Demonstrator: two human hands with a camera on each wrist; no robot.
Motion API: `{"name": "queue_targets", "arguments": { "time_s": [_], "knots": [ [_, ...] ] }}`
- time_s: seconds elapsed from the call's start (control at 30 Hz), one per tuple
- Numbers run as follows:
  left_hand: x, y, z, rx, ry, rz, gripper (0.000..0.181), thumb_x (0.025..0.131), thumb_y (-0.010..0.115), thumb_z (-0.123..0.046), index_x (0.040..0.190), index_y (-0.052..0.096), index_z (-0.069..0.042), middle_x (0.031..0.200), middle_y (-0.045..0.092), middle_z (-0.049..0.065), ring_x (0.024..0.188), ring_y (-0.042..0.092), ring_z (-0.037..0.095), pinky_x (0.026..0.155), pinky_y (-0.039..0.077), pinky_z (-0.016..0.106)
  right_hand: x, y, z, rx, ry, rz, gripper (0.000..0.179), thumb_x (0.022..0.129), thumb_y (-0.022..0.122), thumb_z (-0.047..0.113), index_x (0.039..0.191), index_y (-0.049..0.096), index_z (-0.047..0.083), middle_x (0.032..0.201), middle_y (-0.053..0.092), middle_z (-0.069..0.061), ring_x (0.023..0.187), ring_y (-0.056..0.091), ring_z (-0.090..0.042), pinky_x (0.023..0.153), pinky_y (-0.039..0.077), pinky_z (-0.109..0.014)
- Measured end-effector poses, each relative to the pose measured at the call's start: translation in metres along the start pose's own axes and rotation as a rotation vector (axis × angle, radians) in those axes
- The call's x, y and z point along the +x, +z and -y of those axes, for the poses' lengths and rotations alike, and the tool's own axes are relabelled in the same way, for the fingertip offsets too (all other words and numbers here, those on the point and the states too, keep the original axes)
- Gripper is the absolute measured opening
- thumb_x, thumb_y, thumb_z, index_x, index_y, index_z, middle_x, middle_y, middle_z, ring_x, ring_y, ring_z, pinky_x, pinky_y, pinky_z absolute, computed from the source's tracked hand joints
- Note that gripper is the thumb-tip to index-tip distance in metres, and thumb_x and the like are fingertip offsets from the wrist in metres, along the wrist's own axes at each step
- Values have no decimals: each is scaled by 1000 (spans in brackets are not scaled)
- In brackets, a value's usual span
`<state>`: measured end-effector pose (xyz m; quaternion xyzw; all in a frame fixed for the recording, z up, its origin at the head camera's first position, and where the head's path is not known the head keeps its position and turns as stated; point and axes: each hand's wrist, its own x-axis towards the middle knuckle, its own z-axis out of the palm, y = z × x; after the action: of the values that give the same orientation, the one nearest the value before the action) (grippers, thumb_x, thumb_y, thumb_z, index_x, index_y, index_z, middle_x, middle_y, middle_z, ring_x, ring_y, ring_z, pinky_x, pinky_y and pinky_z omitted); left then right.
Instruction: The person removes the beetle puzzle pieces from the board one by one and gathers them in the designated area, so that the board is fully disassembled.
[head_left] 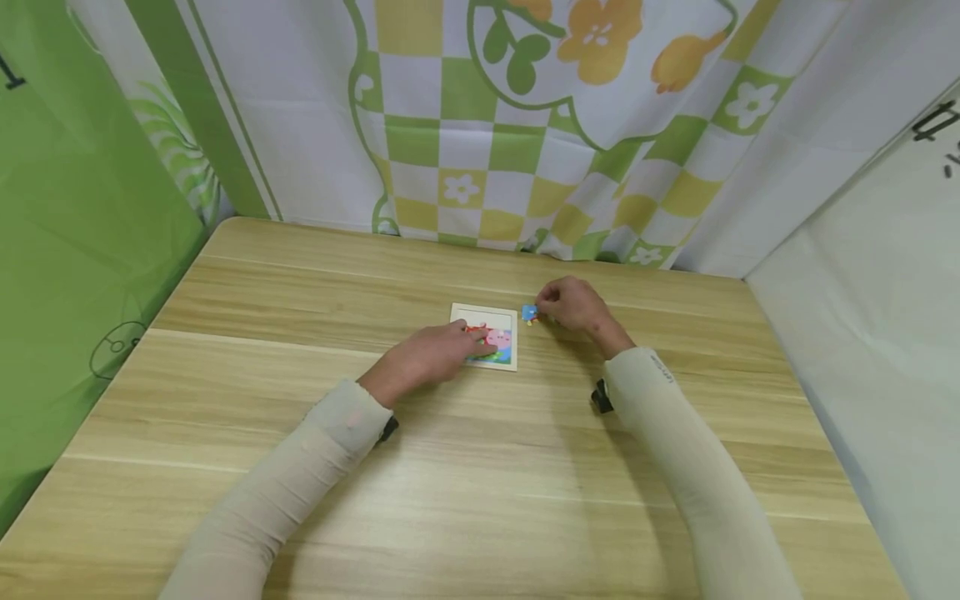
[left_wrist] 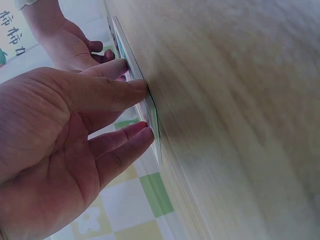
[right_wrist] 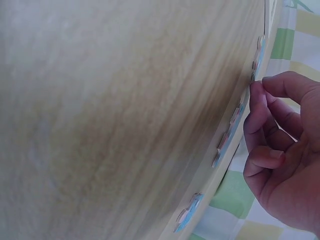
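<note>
On the wooden table lies a shallow puzzle board (head_left: 514,354) with a pale frame and a partly filled cartoon picture, a pink face among blue, green and red. My left hand (head_left: 431,354) rests on it with extended fingers spread over the picture; the thumb touches the board's edge in the left wrist view. To the right of the board, my right hand (head_left: 576,305) pinches the edge of a small blue puzzle piece (head_left: 529,312) between thumb and index finger. The pinching fingertips cover part of that piece. Its other fingers are curled in the right wrist view.
In the right wrist view, more loose puzzle pieces (right_wrist: 229,135) lie flat near the right hand, another piece (right_wrist: 188,213) farther along. A checked, flowered curtain (head_left: 465,150) hangs behind the table's back edge. Fabric (head_left: 67,208) borders the left side.
</note>
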<state>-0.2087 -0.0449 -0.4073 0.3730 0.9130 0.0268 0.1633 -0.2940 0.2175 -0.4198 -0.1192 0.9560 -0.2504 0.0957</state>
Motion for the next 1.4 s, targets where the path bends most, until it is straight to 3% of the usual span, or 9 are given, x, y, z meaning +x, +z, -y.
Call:
{"name": "queue_targets", "arguments": {
  "time_s": [0.3, 0.47, 0.77, 1.07, 1.4],
  "knots": [
    [-1, 0, 1, 9, 9, -3, 62, 103, 55, 4, 157, 48, -26, 163, 37, 5, 133, 47, 27, 71, 54, 33, -6, 2, 9, 43, -28, -3, 17, 101, 65, 17, 102, 76, 5, 99, 73, -8, 89, 65, -23, 80, 53, -40],
    [0, 0, 1, 12, 6, 8, 63, 103, 56, 4, 157, 46, -27, 164, 34, 4, 136, 45, 26, 67, 51, 30, -12, 6, 16, 37, -93, 15, 15, 100, 66, 15, 100, 77, 5, 96, 73, -7, 87, 64, -21, 78, 52, -38],
    [2, 3, 3, 22, 3, 11, 64, 103, 58, 2, 158, 45, -29, 164, 36, 3, 135, 45, 26, 76, 54, 34, -26, 13, 28, 36, -206, 105, 11, 99, 69, 13, 105, 77, 7, 98, 73, -3, 89, 64, -19, 79, 52, -38],
    [0, 0, 1, 55, 31, -9, 64, 102, 59, 2, 158, 45, -26, 163, 37, 6, 134, 46, 29, 81, 56, 37, -34, 20, 34, 3, -223, 129, 20, 95, 76, 17, 112, 75, 5, 95, 70, -3, 84, 61, -18, 75, 51, -36],
    [1, 0, 2, 42, 29, -2, 63, 103, 57, 3, 158, 45, -26, 164, 36, 7, 140, 41, 31, 88, 55, 40, -42, 24, 36, -37, -195, 133, 31, 93, 79, 23, 118, 72, 6, 103, 70, -5, 94, 65, -22, 83, 53, -40]
  ]
}}
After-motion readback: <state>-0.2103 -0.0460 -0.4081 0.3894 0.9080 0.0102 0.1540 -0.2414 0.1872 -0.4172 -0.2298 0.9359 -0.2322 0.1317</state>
